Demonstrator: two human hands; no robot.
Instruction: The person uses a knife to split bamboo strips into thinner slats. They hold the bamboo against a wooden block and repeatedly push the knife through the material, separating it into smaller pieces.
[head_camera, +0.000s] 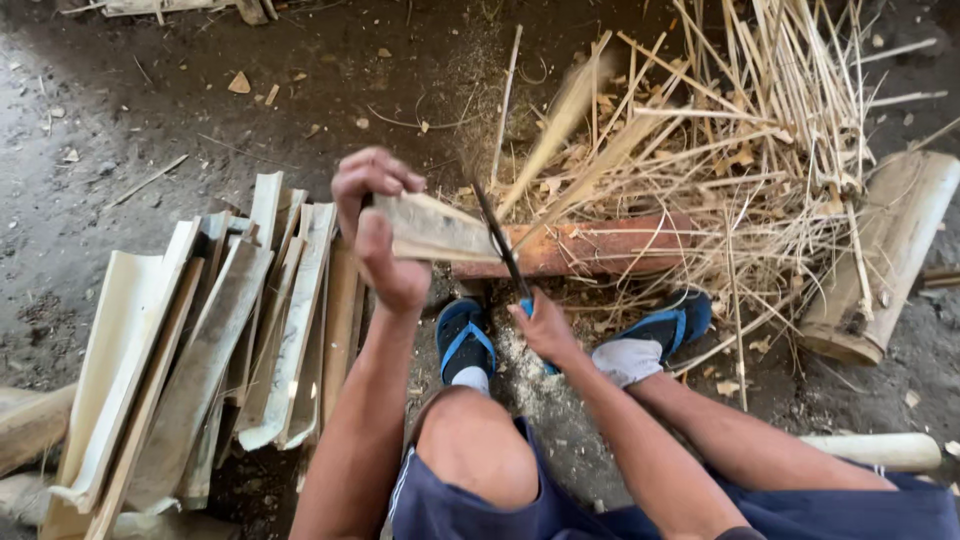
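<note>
While gripped, one bamboo slat (430, 228), one knife (498, 240)

Rough bamboo-splitting work spot, informal workshop or yard shed, no bench, all work done low on bare packed dirt floor (120, 110). Stack of split bamboo slats (210, 340) along the floor's left edge, tangled heap of thin bamboo strips (760, 150) at the upper right. Thick bamboo section (880, 260) by the right edge, reddish log (600, 248) across the middle, chips and shavings scattered.
</note>
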